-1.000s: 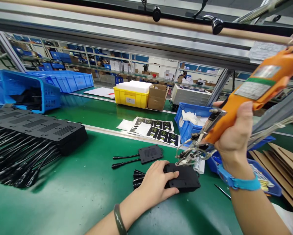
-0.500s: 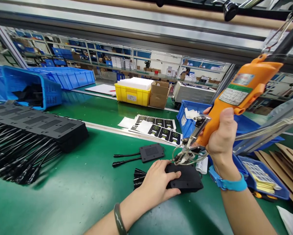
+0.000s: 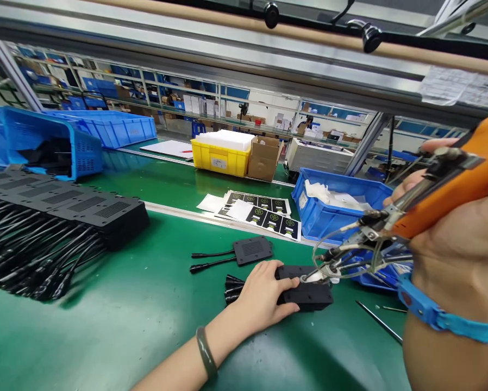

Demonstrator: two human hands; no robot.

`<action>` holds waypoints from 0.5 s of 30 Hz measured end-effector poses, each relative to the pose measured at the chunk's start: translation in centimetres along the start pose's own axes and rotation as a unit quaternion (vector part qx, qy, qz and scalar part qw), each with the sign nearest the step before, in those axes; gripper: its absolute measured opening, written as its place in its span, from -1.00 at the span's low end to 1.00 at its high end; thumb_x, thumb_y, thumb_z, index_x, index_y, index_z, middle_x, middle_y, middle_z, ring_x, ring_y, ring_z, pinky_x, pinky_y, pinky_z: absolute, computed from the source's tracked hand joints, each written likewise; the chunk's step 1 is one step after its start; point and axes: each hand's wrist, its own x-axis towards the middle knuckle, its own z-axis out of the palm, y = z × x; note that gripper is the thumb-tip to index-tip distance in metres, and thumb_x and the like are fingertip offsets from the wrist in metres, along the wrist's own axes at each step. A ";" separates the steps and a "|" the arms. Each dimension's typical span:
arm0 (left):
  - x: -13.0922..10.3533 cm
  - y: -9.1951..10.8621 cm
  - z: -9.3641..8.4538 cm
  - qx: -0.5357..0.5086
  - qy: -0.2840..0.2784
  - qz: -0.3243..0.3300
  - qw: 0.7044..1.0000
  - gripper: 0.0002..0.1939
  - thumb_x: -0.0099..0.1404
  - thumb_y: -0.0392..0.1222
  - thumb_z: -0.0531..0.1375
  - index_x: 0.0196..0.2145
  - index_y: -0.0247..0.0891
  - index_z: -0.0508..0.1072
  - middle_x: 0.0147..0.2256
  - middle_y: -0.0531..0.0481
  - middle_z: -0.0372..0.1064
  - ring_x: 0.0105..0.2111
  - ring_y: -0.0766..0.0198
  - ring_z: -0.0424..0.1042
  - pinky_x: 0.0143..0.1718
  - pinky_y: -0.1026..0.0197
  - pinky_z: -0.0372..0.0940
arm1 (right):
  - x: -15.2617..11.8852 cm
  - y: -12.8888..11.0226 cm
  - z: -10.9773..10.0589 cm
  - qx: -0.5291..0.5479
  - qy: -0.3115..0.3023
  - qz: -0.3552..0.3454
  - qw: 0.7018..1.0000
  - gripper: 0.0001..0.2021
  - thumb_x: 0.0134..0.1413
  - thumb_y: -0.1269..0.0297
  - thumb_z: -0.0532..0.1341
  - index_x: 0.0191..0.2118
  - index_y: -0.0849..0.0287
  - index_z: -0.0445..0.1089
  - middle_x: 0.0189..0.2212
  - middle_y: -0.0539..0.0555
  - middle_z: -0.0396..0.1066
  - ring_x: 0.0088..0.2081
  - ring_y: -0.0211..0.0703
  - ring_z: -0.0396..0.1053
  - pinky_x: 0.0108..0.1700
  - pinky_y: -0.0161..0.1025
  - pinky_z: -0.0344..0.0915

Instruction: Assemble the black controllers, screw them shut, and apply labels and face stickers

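Observation:
My left hand (image 3: 264,293) lies over a black plastic box (image 3: 309,298) on the green bench and holds it, thumb and forefinger stretched across its top. Black cable ends (image 3: 232,289) stick out from the box's left side. My right hand (image 3: 468,217) is wrapped round an orange electric screwdriver (image 3: 427,209), cut off by the right edge of view. The screwdriver tilts down to the left, and its nose with thin clear tubes reaches the box top beside my left forefinger. Just behind lies a smaller flat black case (image 3: 252,251) with two short cables.
Black cased units (image 3: 101,209) with cables stand in a row at left. Behind the box are printed label sheets (image 3: 268,217) and a blue bin (image 3: 325,212) with white material. Farther back stands a yellow crate (image 3: 219,159). A thin black rod (image 3: 378,321) lies at right.
My right hand has moved right and nearer the camera, tilting the screwdriver flatter, with its nose now against the box top. The left hand and box have barely shifted.

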 end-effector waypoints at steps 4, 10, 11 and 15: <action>0.0 0.1 -0.1 -0.003 -0.002 -0.002 1.000 -0.48 0.17 0.05 0.39 0.07 -0.07 0.51 0.10 -0.25 0.25 0.13 -0.17 0.29 0.14 -0.16 0.24 | -1.2 -0.6 -0.3 -0.023 -0.025 0.004 0.999 -0.51 0.08 -0.27 0.09 -0.40 0.07 0.48 -0.53 0.01 0.32 -0.69 -0.29 0.21 -0.80 -0.33 0.05; 0.1 0.2 -0.4 -0.005 -0.013 -0.005 1.000 -0.50 0.17 0.07 0.38 0.05 -0.06 0.52 0.10 -0.22 0.24 0.10 -0.15 0.32 0.13 -0.14 0.27 | -4.3 0.5 -0.9 -0.062 -0.051 0.114 0.990 -0.41 0.04 -0.33 0.04 -0.28 0.14 0.47 -0.68 -0.03 0.27 -0.73 -0.21 0.22 -0.79 -0.27 0.13; 0.1 0.3 -0.4 -0.005 -0.013 -0.005 1.000 -0.50 0.17 0.07 0.38 0.05 -0.07 0.52 0.10 -0.22 0.24 0.10 -0.15 0.32 0.13 -0.14 0.27 | -4.6 0.8 -1.0 -0.064 -0.049 0.119 0.990 -0.41 0.04 -0.32 0.05 -0.28 0.15 0.47 -0.69 -0.03 0.27 -0.74 -0.22 0.20 -0.79 -0.28 0.12; 0.1 0.4 -0.6 -0.008 -0.023 -0.008 1.000 -0.50 0.18 0.06 0.38 0.06 -0.04 0.51 0.11 -0.22 0.22 0.07 -0.15 0.35 0.09 -0.13 0.30 | -5.7 1.4 -1.2 -0.078 -0.044 0.118 0.989 -0.44 0.08 -0.29 0.06 -0.29 0.14 0.47 -0.71 -0.05 0.25 -0.76 -0.23 0.20 -0.80 -0.31 0.08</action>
